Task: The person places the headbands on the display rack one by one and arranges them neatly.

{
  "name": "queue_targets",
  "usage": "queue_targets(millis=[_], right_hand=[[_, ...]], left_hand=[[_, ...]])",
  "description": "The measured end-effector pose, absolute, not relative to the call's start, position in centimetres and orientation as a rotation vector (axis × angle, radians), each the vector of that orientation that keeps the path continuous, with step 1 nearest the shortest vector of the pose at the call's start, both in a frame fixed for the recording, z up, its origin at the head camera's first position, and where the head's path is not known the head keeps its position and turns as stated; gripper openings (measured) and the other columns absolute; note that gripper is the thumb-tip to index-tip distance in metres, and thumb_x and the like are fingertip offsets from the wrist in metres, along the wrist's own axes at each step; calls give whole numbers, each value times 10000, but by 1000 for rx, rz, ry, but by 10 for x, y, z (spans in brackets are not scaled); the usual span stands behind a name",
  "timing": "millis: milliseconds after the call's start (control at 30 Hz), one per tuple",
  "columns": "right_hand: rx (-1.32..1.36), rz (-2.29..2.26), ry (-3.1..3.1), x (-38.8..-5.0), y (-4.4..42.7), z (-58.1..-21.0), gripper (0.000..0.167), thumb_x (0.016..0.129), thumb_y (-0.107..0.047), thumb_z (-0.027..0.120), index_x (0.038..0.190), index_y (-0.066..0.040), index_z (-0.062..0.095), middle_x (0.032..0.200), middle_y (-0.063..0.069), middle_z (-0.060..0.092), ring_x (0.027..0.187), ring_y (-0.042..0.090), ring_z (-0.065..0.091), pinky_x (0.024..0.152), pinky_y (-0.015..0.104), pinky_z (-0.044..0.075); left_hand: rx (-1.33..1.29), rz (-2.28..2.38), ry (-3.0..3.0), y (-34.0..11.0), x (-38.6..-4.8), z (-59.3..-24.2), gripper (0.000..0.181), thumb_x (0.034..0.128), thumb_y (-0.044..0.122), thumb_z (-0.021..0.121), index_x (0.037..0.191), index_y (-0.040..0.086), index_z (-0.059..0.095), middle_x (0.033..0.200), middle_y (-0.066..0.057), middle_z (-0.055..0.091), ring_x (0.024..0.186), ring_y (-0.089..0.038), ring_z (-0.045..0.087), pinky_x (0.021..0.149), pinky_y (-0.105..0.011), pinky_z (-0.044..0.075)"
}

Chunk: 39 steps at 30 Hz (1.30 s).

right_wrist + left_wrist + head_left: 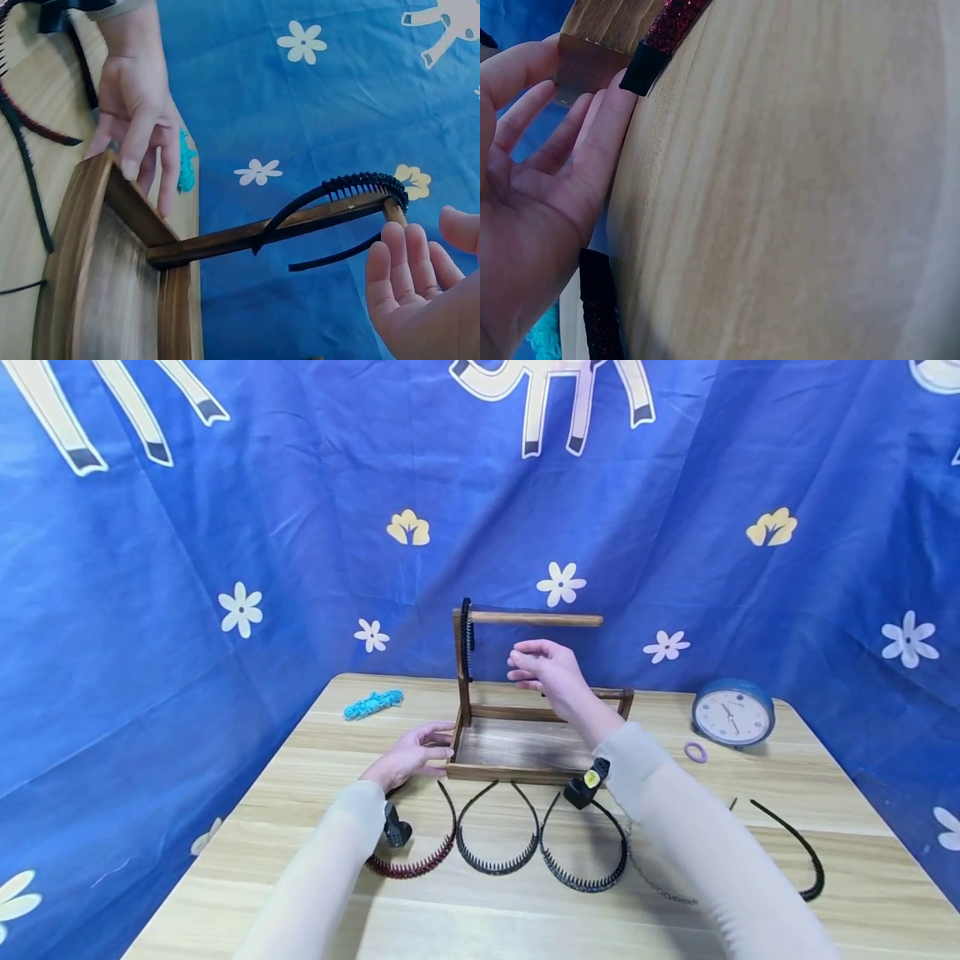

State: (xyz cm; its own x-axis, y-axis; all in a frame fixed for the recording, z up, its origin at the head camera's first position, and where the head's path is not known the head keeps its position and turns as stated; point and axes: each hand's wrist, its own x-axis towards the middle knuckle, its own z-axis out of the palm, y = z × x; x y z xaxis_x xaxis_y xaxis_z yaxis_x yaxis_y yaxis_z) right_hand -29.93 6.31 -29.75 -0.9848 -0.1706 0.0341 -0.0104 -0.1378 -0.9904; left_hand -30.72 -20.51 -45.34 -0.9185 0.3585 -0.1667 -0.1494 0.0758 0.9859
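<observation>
A brown wooden stand (517, 774) has a low tray, an upright post and a horizontal rod (536, 619). Over the post end of that rod hangs a black toothed headband (367, 180). My left hand (412, 752) touches the tray's left front corner with nearly straight fingers, also visible in the left wrist view. Below the rod, my right hand (551, 677) is raised, fingers loosely bent and holding nothing. In front of the stand lie a dark red headband (412, 870), a dark grey headband (498, 866) and a blue-grey headband (585, 882).
Further right on the table are a thin chain-like headband (675, 897), partly behind my right arm, and a black headband (810, 860). A blue clock (732, 714) stands at the back right near a purple ring (695, 752). A turquoise bundle (373, 704) lies back left.
</observation>
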Motion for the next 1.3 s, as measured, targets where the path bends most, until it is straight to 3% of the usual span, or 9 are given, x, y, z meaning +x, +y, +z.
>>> queue_targets(millis=[167,367,600,1133,1300], right_hand=[[-277,-2229,2005,-287,75,-303,287,890,-121,627,1147,-9,565,1074,232,609,923,345,616,885,482,498],[-333,-2194,2001,-273,92,-312,285,894,-96,612,1149,15,544,934,142,639,824,280,629,842,469,518],[-380,-2146,2031,-259,112,-323,334,894,-123,624,1168,42,528,954,179,631,812,278,641,848,490,517],[-426,-2179,1970,-228,169,-355,402,909,-78,582,1224,118,424,927,102,644,825,254,630,783,382,555],[-410,-2182,1984,-218,191,-365,366,910,-76,582,1205,99,452,916,88,646,813,231,635,782,360,555]], left_hand=[[207,1910,1993,-207,-305,-451,654,842,-25,615,1423,65,329,1372,-249,333,1098,-361,507,829,-457,533],[216,1906,1988,-210,-304,-451,656,842,-31,612,1423,63,324,1372,-249,332,1105,-365,501,834,-460,530],[261,1894,2000,-210,-306,-453,660,851,-19,609,1428,36,294,1368,-268,318,1079,-341,519,824,-463,532],[239,1906,1974,-207,-310,-455,651,846,-25,615,1422,76,329,1361,-241,342,1113,-354,493,821,-472,533],[227,1905,1979,-207,-309,-453,645,847,-29,613,1419,87,341,1352,-229,355,1093,-354,506,818,-470,535]])
